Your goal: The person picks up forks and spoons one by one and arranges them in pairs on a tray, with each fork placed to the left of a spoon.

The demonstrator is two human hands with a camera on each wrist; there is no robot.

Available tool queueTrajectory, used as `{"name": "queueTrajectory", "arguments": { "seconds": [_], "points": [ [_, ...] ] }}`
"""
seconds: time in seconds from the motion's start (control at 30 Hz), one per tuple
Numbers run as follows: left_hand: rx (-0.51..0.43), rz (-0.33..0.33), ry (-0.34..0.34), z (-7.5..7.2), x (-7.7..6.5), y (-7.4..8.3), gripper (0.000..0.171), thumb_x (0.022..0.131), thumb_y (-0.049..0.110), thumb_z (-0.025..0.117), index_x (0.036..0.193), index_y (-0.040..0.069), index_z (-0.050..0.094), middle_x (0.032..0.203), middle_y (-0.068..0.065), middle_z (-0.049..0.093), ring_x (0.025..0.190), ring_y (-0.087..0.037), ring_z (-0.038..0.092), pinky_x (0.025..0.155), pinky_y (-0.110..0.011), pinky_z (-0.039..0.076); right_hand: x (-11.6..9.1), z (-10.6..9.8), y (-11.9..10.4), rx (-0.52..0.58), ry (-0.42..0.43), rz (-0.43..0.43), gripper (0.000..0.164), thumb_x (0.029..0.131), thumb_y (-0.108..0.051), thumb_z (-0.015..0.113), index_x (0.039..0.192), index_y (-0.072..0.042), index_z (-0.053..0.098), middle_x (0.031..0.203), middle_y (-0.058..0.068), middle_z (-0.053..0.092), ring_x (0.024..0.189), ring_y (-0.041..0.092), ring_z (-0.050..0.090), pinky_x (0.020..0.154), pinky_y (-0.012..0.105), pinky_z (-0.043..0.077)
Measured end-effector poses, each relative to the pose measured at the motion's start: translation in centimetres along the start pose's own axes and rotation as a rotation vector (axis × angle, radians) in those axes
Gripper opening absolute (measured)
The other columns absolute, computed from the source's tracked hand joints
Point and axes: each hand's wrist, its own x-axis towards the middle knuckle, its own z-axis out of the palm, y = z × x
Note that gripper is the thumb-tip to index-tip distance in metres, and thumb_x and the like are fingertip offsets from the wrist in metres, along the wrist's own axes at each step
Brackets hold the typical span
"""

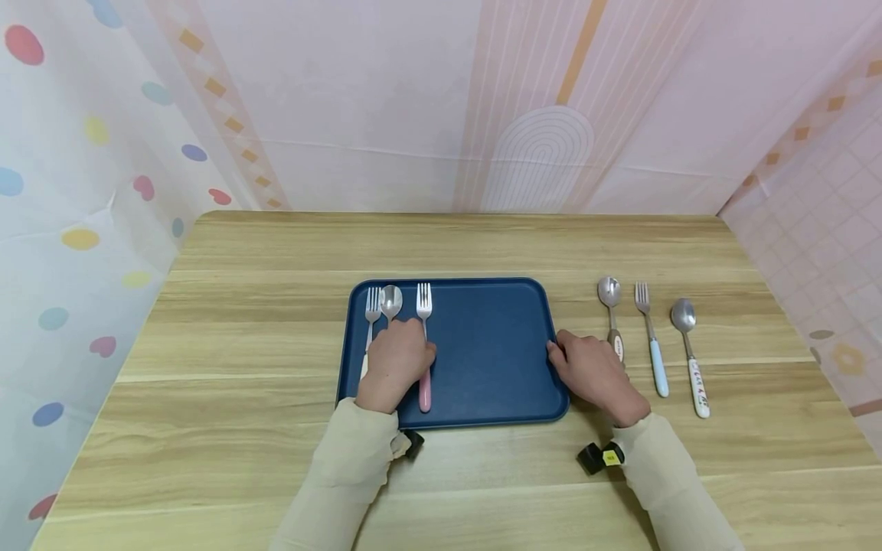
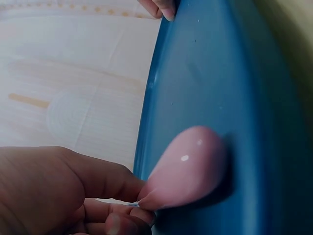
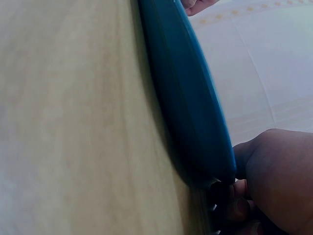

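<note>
My left hand (image 1: 396, 360) pinches a fork with a pink handle (image 1: 425, 390) between thumb and fingers, over the left part of a dark blue tray (image 1: 492, 344). In the left wrist view the rounded pink handle end (image 2: 190, 166) lies close over the tray. Left of it in the tray are a fork with a pale handle (image 1: 373, 306) and a spoon (image 1: 391, 298), whose handle my hand hides. At the tray's right edge my right hand (image 1: 592, 371) grips the rim, thumb on top and fingers curled at the outer side in the right wrist view.
On the wooden table (image 1: 227, 344) right of the tray lie a brown-handled spoon (image 1: 609, 292), partly behind my right hand, a blue-handled fork (image 1: 658, 367) and a spoon with a patterned white handle (image 1: 698, 386). Patterned curtains (image 1: 386, 107) hang behind and beside the table.
</note>
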Motion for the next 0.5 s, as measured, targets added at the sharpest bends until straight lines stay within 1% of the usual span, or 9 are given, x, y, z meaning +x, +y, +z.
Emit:
{"name": "queueTrajectory", "arguments": {
  "seconds": [0.23,0.4,0.5],
  "points": [
    [-0.008,-0.031,-0.024,-0.06,-0.06,0.08,0.029,0.087,0.019,0.057,0.059,0.008,0.054,0.056,-0.007,0.052,0.049,-0.022,0.051,0.043,-0.033,0.041,-0.01,0.09,0.05,0.001,-0.002,0.007,0.03,0.096,-0.023,0.046,0.068,-0.014,0.047,0.051,0.0,0.04,0.043,0.014,0.039,0.042,0.029,0.031],
    [-0.001,-0.052,-0.045,-0.1,-0.09,-0.04,0.032,0.088,0.026,0.059,0.061,0.009,0.056,0.057,-0.007,0.054,0.05,-0.022,0.052,0.045,-0.034,0.043,0.06,0.22,0.07,0.004,-0.001,0.007,0.03,0.095,-0.023,0.046,0.067,-0.014,0.046,0.051,0.0,0.04,0.043,0.014,0.039,0.042,0.03,0.031],
    [-0.001,-0.056,-0.04,-0.22,-0.22,-0.07,0.034,0.087,0.032,0.061,0.06,0.01,0.056,0.055,-0.005,0.052,0.049,-0.021,0.052,0.044,-0.034,0.042,0.22,0.22,0.08,0.004,-0.002,0.002,0.03,0.095,-0.024,0.046,0.067,-0.014,0.046,0.05,-0.001,0.04,0.043,0.014,0.039,0.041,0.029,0.031]
  ]
}}
